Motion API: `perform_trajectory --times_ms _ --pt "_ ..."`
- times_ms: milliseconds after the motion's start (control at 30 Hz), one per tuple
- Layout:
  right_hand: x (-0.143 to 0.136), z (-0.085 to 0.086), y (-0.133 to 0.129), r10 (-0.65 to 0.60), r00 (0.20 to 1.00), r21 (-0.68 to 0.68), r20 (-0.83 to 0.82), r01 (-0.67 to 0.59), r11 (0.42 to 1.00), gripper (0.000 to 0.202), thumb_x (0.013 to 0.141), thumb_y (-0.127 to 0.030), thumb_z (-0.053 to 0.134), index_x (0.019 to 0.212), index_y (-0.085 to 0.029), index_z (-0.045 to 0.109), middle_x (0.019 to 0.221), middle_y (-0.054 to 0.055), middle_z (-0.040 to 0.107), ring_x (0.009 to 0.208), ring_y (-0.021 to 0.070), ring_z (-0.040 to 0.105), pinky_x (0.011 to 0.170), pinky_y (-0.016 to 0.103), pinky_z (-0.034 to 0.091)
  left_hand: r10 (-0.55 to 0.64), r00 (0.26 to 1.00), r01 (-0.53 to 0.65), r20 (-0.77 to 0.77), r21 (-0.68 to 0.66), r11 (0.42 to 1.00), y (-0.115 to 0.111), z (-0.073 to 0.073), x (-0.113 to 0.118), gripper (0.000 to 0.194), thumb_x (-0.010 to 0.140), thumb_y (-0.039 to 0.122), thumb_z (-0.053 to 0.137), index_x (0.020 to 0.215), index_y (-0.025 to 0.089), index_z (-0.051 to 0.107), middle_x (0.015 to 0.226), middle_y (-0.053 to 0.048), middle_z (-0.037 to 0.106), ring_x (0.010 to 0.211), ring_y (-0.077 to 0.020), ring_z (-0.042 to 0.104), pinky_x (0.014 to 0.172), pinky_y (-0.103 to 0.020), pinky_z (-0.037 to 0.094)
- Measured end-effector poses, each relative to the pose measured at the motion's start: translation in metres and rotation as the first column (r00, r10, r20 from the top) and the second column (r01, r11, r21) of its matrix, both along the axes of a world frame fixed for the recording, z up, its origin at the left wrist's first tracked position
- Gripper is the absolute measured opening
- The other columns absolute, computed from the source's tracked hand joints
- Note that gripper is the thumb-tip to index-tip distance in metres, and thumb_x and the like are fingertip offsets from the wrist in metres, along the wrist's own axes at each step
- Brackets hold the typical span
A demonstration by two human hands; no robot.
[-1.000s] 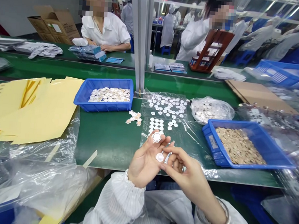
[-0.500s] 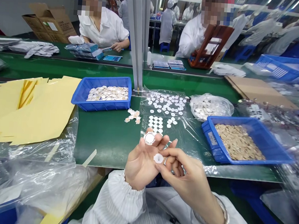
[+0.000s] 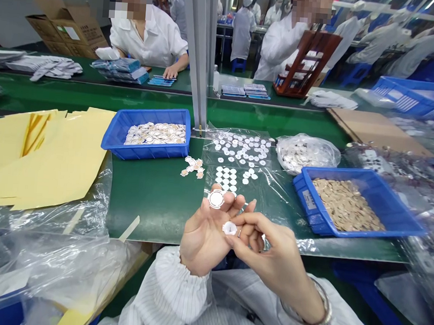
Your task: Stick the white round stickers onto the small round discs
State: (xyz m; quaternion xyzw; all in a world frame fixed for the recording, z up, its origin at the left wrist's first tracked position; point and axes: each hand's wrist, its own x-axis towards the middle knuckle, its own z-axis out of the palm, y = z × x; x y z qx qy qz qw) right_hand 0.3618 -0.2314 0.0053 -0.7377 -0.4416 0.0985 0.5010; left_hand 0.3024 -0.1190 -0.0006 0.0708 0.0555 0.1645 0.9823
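Note:
My left hand (image 3: 208, 233) is turned palm up, thumb and index finger pinching a round white disc with a ring printed on it (image 3: 216, 199). Over that palm, my right hand (image 3: 267, 240) grips a smaller white disc with a small dark mark (image 3: 229, 228) between thumb and fingertips. The two discs are apart. Just beyond my fingers lie rows of white discs (image 3: 226, 175) on a clear plastic sheet (image 3: 271, 186). A small heap of ringed discs (image 3: 193, 166) rests to their left.
A blue bin (image 3: 146, 153) of white discs stands at the back left, another blue bin (image 3: 360, 234) of tan discs at the right. Yellow sheets (image 3: 64, 162) cover the left side. A clear bag (image 3: 307, 154) of white pieces sits behind. Co-workers in white sit across the bench.
Both hands keep nearly the same pose; the small disc in my right fingers has tilted slightly. Across the bench, one co-worker's hand has moved down onto the blue cards.

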Motion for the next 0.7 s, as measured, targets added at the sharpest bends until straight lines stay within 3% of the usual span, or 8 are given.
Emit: perform_trajectory --times_ms 133,233,300,333,433,700 --pt "0.013 -0.004 0.003 -0.003 0.999 -0.04 -0.032 0.002 0.999 0.011 0.083 -0.028 0.063 0.09 -0.02 0.061 0.055 -0.007 0.053 0.043 0.0068 0.045 0.043 0.019 0.039 0.055 0.979 -0.052 -0.194 0.022 0.998 0.013 -0.012 0.0 0.013 0.088 0.018 0.055 0.09 0.021 0.068 0.083 0.0 0.07 0.092 -0.0159 0.067 0.104 -0.04 0.043" --pt "0.052 -0.015 0.009 -0.111 0.994 -0.131 -0.006 0.109 0.985 0.021 0.083 -0.038 0.062 0.092 -0.019 0.063 0.06 -0.004 0.059 0.05 0.0096 0.052 0.049 0.021 0.042 0.058 0.932 -0.069 -0.359 -0.017 0.997 0.025 -0.03 -0.004 0.016 0.09 0.014 0.052 0.093 0.018 0.066 0.087 -0.002 0.07 0.093 -0.0152 0.066 0.106 -0.039 0.041" --pt "0.091 -0.026 0.018 -0.24 0.965 -0.275 0.101 0.259 0.926 0.025 0.083 -0.042 0.061 0.092 -0.019 0.064 0.063 -0.002 0.062 0.055 0.0115 0.056 0.055 0.024 0.043 0.054 0.909 -0.077 -0.414 -0.04 0.996 0.029 -0.043 -0.006 0.016 0.09 0.013 0.051 0.094 0.018 0.066 0.088 -0.002 0.07 0.093 -0.0153 0.066 0.107 -0.04 0.04" --pt "0.111 -0.032 0.023 -0.31 0.934 -0.362 0.176 0.355 0.862 0.026 0.083 -0.044 0.06 0.091 -0.02 0.064 0.064 -0.002 0.064 0.058 0.0127 0.058 0.057 0.024 0.043 0.051 0.901 -0.077 -0.43 -0.044 0.996 0.03 -0.048 -0.008 0.016 0.09 0.012 0.051 0.094 0.018 0.066 0.088 -0.003 0.069 0.093 -0.0155 0.066 0.108 -0.04 0.04" --pt "0.159 -0.047 0.043 -0.385 0.89 -0.425 0.245 0.456 0.782 0.021 0.082 -0.038 0.061 0.088 -0.019 0.066 0.067 0.0 0.067 0.064 0.017 0.062 0.062 0.027 0.042 0.035 0.885 -0.065 -0.465 -0.047 0.997 0.029 -0.059 -0.011 0.017 0.09 0.011 0.05 0.093 0.017 0.066 0.088 -0.004 0.069 0.092 -0.0158 0.067 0.107 -0.041 0.041" --pt "0.197 -0.066 0.093 -0.427 0.843 -0.465 0.327 0.537 0.704 0.026 0.084 -0.038 0.057 0.099 -0.02 0.067 0.093 0.008 0.073 0.091 0.0245 0.065 0.07 0.029 0.042 0.043 0.879 -0.054 -0.476 -0.01 0.998 0.03 -0.064 -0.012 0.017 0.089 0.008 0.051 0.091 0.015 0.067 0.088 -0.006 0.07 0.094 -0.0179 0.067 0.106 -0.042 0.043"
